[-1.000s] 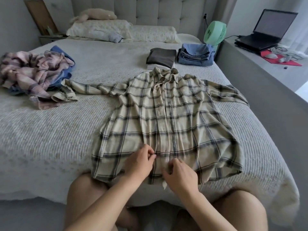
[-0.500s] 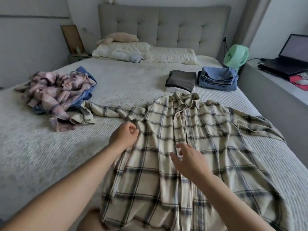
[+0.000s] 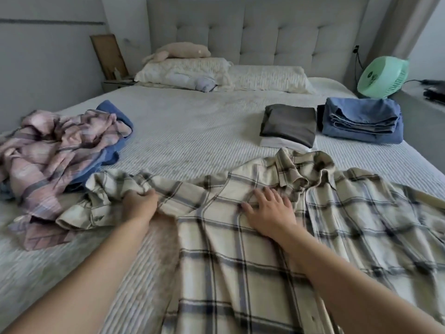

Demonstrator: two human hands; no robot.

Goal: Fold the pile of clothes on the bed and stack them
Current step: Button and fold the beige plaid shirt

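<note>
A cream plaid shirt lies spread face up on the bed, collar toward the headboard. My left hand grips its left sleeve near the shoulder, fingers curled into the bunched cloth. My right hand presses flat with spread fingers on the shirt's chest, just left of the collar. At the left lies an unfolded pile of a pink plaid garment over a blue one. Two folded stacks sit at the back right: a dark grey one on white cloth, and a blue one.
The bed has a striped grey cover, with pillows and a plush toy at the tufted headboard. A green fan stands on the ledge at the right, beside dark objects. A nightstand is at the back left.
Both hands have moved up from the hem to the shirt's upper part. The left hand now holds the left sleeve, bunching it; the right hand has come down flat near the collar.
</note>
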